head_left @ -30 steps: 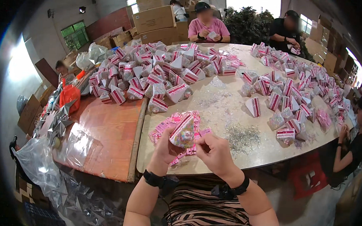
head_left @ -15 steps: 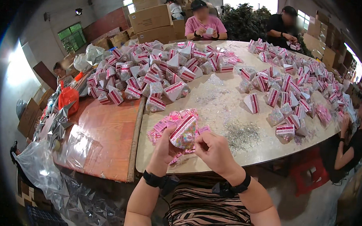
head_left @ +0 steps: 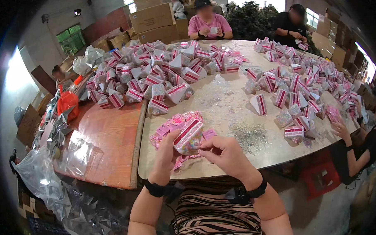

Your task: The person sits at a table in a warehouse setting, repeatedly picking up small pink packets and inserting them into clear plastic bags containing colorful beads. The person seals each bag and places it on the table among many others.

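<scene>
Upright in my left hand is a cake-slice ornament. It has white sides with a deep pink stripe, and its speckled face shows several colours. My left fingers are wrapped round its left side. My right hand is at the slice's lower right edge with thumb and forefinger pinched together. Whatever is between those fingertips is too small to make out. Under and behind the slice lies a heap of small pink printed tags on the pale table.
Large heaps of similar cake slices cover the far left and right of the table. Loose silvery glitter lies right of my hands. An orange-brown wooden tabletop adjoins on the left. Co-workers sit across and at the right; a red stool stands below.
The slice has tilted slightly in my left hand. My right fingertips have shifted a little left and down along its edge. At the right, a co-worker's hand has moved toward pink pieces.
</scene>
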Tool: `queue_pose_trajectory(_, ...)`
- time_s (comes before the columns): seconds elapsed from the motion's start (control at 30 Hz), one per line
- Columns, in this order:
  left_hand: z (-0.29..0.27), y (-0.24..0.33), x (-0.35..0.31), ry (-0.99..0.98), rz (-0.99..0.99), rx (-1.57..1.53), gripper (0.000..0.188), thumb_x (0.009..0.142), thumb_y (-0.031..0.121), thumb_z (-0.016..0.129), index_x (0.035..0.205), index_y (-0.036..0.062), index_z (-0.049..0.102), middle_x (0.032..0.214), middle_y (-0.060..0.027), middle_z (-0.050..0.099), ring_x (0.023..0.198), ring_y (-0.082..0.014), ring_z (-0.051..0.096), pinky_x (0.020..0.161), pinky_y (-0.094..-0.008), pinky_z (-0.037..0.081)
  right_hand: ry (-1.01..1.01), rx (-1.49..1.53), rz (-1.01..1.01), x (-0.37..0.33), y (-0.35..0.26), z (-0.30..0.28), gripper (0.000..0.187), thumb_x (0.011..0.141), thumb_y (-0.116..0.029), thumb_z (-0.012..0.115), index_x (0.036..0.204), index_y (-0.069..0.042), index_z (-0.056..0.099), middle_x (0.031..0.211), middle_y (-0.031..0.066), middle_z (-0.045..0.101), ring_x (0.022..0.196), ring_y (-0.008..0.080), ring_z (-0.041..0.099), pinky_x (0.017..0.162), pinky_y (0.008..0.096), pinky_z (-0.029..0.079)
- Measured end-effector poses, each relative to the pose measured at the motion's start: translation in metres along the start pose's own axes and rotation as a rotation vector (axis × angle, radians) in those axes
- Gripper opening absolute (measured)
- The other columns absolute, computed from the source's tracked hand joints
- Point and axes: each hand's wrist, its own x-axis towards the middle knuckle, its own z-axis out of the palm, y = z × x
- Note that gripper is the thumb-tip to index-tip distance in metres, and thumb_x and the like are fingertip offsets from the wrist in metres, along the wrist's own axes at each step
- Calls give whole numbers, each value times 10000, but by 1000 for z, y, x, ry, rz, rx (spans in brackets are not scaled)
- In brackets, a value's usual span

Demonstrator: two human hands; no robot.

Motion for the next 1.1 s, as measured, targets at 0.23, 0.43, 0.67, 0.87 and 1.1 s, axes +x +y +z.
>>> queue_pose_trajectory(0.23,-12,-17,10,-76,-45,-11,308,953,306,498,1069,47,617,900,-50,688,726,-134,659,546,-272,514,-108,472,266,-1,12,-6,93,844,-35,719,796,1,648,639,34,630,534,72,597,480,202,461)
queue_pose_trajectory(0.43,-16,-21,6,-14,18,26,302,951,263,529,1053,-6,618,897,-99,684,713,-159,666,549,-277,527,-84,521,285,-4,25,5,142,848,-69,725,773,1,627,635,34,634,529,84,607,474,216,468)
queue_pose_trajectory(0.67,-3,-17,-3,-38,20,215,369,996,284,481,1167,-19,604,935,-90,673,717,-141,649,557,-262,507,-179,632,393,-15,39,6,136,884,-106,677,824,9,639,706,83,671,571,137,655,520,252,531)
queue_pose_trajectory(0.87,-21,-10,-11,-89,184,596,490,1024,356,437,1337,-13,516,1010,-77,631,712,-116,625,558,-232,488,162,423,198,-4,59,-142,103,833,-77,694,898,2,680,872,84,664,726,148,634,681,289,526)
queue_pose_trajectory(1.1,-3,-20,-16,-76,428,895,248,886,80,648,1125,14,646,980,-50,607,788,-116,560,666,-252,455,846,-194,142,-31,45,-299,289,908,-191,645,1127,-4,655,1045,101,663,822,198,637,714,292,500)
